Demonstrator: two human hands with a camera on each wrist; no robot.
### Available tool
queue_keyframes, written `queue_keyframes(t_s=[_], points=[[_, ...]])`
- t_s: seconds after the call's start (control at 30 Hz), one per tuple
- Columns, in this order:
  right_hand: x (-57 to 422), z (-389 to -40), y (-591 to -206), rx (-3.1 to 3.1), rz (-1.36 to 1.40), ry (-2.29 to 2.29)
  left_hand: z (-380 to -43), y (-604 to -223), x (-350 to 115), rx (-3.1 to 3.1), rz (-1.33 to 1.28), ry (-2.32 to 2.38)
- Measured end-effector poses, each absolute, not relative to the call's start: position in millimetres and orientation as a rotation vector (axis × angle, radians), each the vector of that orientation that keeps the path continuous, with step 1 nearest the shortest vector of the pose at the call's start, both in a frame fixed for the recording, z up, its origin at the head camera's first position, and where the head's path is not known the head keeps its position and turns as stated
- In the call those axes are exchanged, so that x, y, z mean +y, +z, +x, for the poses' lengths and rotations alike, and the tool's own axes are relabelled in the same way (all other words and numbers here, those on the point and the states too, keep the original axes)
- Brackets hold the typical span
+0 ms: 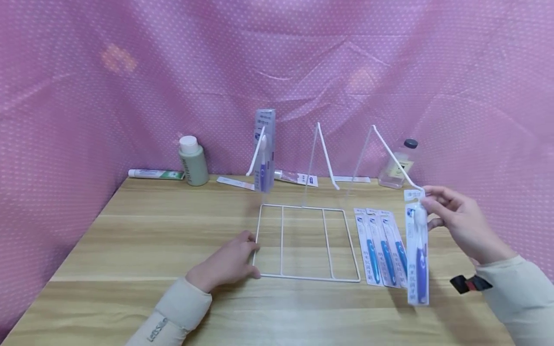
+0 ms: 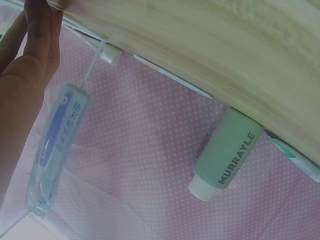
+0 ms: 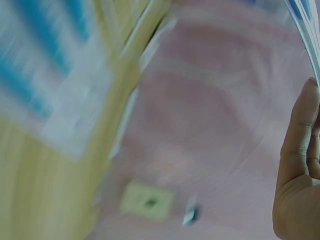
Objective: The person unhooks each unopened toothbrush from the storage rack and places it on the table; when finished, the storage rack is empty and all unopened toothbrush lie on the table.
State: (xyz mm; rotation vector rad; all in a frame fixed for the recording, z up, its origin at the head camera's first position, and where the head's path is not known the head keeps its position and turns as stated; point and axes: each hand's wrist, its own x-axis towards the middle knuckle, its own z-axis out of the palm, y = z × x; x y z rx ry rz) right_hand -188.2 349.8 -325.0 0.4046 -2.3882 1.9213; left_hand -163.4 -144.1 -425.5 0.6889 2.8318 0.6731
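My right hand (image 1: 469,226) pinches a packaged purple toothbrush (image 1: 417,259) near the top of its card, which is right at the tip of the right hook of a white wire display rack (image 1: 303,277). In the right wrist view, the fingers (image 3: 300,135) meet the package's edge. My left hand (image 1: 227,259) rests against the left side of the rack's base, thumb by the front corner. More packaged purple toothbrushes (image 1: 265,154) hang from the left hook. The middle hook (image 1: 327,156) is bare. Several packaged blue toothbrushes (image 1: 381,250) lie right of the base.
Along the table's back edge are a toothpaste tube (image 1: 156,174), a green bottle (image 1: 193,161) with a white cap, a second tube (image 1: 298,178), flat white packets (image 1: 235,182) and a clear bottle (image 1: 396,166) with a black cap. A pink dotted cloth (image 1: 195,72) hangs behind.
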Motion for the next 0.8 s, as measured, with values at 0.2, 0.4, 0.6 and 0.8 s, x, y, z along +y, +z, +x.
queue_keyframes(t_s=[0.2,0.4,0.6,0.8], points=[[392,-246,-348,-2.780,0.185,1.623,-163,-428,-149,2.842,0.657,0.657],[416,-279,-382,-3.002,0.065,1.569,-163,-433,-145,2.832,0.707,0.659],[428,-295,-407,-3.126,-0.109,1.541,-164,-431,-144,2.841,0.738,0.666],[427,-302,-423,-3.111,-0.165,1.668,-164,-429,-146,2.857,0.770,0.657]])
